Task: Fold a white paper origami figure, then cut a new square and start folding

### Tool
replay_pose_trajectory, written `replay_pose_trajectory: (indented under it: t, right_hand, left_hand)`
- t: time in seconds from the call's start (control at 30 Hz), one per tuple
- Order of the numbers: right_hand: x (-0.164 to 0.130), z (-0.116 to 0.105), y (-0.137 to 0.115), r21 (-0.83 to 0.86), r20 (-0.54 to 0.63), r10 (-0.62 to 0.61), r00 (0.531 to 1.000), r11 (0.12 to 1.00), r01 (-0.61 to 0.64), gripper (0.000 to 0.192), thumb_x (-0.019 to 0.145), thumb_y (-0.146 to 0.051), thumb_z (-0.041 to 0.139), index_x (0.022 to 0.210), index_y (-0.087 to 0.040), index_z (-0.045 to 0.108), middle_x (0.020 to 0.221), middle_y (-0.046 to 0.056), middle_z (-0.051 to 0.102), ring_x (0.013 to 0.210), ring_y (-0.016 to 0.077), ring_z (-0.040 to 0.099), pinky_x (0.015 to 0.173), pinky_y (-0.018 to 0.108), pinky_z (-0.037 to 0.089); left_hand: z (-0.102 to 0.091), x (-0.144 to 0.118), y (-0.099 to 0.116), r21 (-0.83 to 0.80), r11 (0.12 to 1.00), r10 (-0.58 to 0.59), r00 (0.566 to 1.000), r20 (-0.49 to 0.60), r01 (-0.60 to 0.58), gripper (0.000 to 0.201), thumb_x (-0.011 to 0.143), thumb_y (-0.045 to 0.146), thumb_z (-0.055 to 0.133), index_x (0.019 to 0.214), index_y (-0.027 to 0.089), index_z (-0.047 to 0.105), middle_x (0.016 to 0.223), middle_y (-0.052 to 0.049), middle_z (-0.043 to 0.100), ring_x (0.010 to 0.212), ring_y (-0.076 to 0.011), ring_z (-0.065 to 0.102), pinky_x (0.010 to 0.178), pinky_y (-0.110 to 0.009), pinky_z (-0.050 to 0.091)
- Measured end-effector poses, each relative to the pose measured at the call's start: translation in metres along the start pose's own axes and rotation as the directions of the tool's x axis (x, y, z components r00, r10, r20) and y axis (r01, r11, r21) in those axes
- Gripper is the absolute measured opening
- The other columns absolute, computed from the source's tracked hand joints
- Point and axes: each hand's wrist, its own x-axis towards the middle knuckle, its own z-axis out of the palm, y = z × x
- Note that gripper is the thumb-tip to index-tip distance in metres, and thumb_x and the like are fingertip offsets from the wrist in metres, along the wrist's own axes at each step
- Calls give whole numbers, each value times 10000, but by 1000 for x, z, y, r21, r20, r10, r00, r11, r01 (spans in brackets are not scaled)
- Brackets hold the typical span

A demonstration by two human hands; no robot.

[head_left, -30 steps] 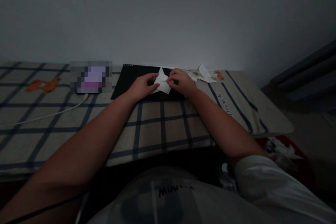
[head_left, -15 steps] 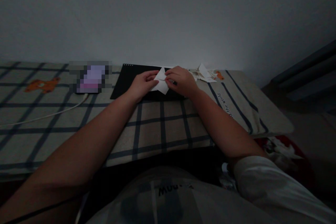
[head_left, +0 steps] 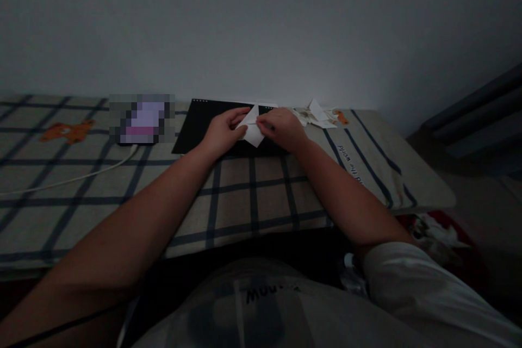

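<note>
together both hands, left hand point(head_left: 222, 133) and right hand point(head_left: 283, 128), pinch folded paper point(head_left: 253, 129).

A small white paper point(head_left: 252, 129), folded into pointed flaps, lies on a black mat point(head_left: 196, 128), one tip raised toward the wall.

At frame centre a folded paper point(head_left: 253, 129) lies on a mat point(head_left: 196, 128) (itself on the table point(head_left: 244, 196)), between the left hand point(head_left: 222, 133) and right hand point(head_left: 282, 128). Paper scraps point(head_left: 316, 114) sit to the right; a cable point(head_left: 73, 179) trails lower left.
</note>
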Motion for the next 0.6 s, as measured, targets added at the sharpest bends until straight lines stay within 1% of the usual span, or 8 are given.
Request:
replay_pose_trajectory:
  t: [0.1, 0.17, 0.3, 0.37, 0.43, 0.5, 0.6]
  right_hand:
    - [0, 1, 2, 16, -12, -1, 1000, 1000, 1, 287, 1064, -256, 535, 1098, -191, 812, 1125, 120, 813, 1095, 272, 697, 1036, 428, 489]
    - [-1, 1, 3, 30, -1, -24, 1000, 999, 24, 287, 1068, -253, 539, 1108, -175, 812, 1157, 130, 813, 1130, 277, 698, 1059, 426, 495]
    - [-2, 1, 5, 67, -1, -75, 997, 995, 75, 268, 1058, -251, 581, 1194, -197, 806, 1270, 118, 792, 1216, 274, 677, 1110, 439, 492]
    - [-2, 3, 6, 76, -14, -85, 996, 993, 85, 279, 1047, -222, 581, 1216, -217, 803, 1287, 112, 779, 1228, 276, 660, 1105, 461, 492]
    - [-2, 4, 6, 76, -19, -97, 995, 992, 99, 293, 1044, -196, 557, 1196, -219, 807, 1277, 116, 773, 1221, 278, 649, 1088, 469, 495]
    - [-1, 3, 5, 70, -13, -115, 993, 991, 115, 296, 1043, -187, 544, 1168, -215, 812, 1265, 120, 770, 1212, 277, 644, 1079, 464, 494]
    - [-1, 1, 2, 59, -3, -116, 993, 992, 116, 284, 1024, -172, 552, 1136, -199, 812, 1236, 129, 771, 1195, 279, 639, 1074, 454, 489]
  left_hand:
    - [1, 1, -1, 26, 999, 34, 999, -8, -34, 657, 777, 174, 702, 1433, 134, 691, 1432, -160, 750, 1329, -310, 717, 1191, -517, 544]
    - [0, 1, -1, 36, 998, 42, 999, -14, -42, 641, 785, 180, 704, 1424, 134, 696, 1412, -157, 759, 1311, -307, 725, 1180, -507, 554]
    - [-2, 4, -4, 11, 1000, 4, 999, -43, -3, 620, 824, 217, 707, 1438, 139, 683, 1334, -148, 792, 1239, -299, 752, 1119, -496, 595]
    - [-2, 5, -6, -6, 1000, -14, 998, -55, 14, 611, 848, 250, 712, 1449, 146, 673, 1312, -146, 799, 1215, -294, 759, 1097, -494, 607]
    - [-3, 6, -9, -1, 1000, -11, 998, -67, 11, 593, 874, 280, 706, 1452, 153, 670, 1306, -145, 801, 1209, -286, 761, 1093, -491, 608]
    - [-3, 6, -10, 43, 999, 13, 997, -80, -10, 575, 885, 284, 696, 1445, 155, 678, 1297, -141, 804, 1215, -282, 759, 1110, -489, 597]
    - [-2, 4, -7, 151, 987, 70, 994, -88, -57, 553, 883, 263, 692, 1425, 155, 701, 1308, -132, 802, 1250, -286, 746, 1162, -487, 562]
